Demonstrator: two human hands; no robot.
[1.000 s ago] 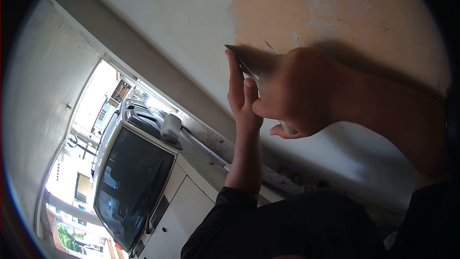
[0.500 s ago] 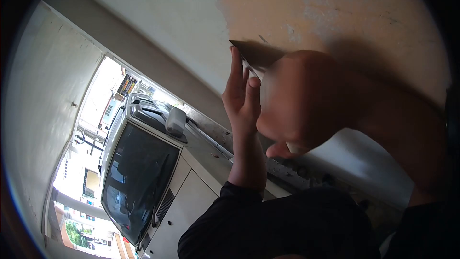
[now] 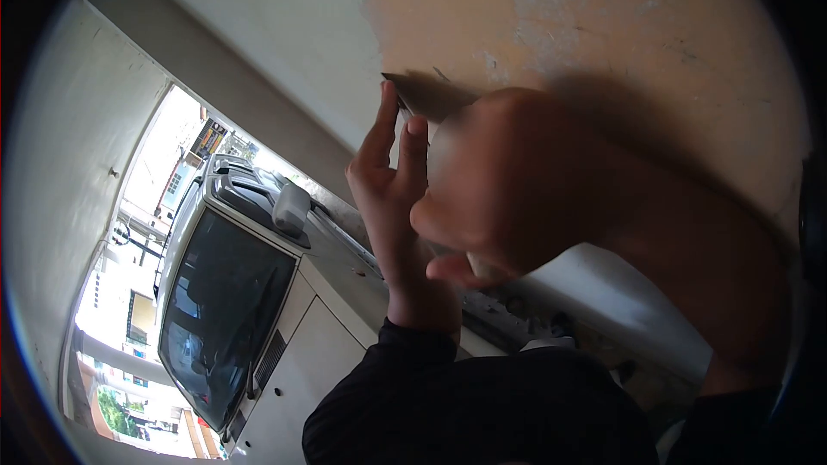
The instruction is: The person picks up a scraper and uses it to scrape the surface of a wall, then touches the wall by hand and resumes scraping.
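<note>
My right hand (image 3: 508, 181) is closed around the handle of a scraper, whose pale end shows below the fist. The scraper's thin dark blade (image 3: 401, 95) lies against the wall, its corner at the edge between peach and grey-white paint. My left hand (image 3: 388, 155) is raised beside it, with a fingertip touching the blade near that corner and the thumb apart. Most of the blade is hidden behind my right fist. Above the hands, the wall (image 3: 448, 9) shows a bare peach patch with pale flakes and scratches.
A white van (image 3: 228, 293) with a dark windscreen stands at the left, its side mirror (image 3: 291, 209) near the wall corner. A grey beam (image 3: 224, 69) runs diagonally across the upper left. Debris (image 3: 517, 314) lies along the wall's foot.
Both hands and the scraper appear further left in view, as the whole scene has shifted left. My left thumb and finger are spread wider, and the left hand sits a little farther from my right fist.
</note>
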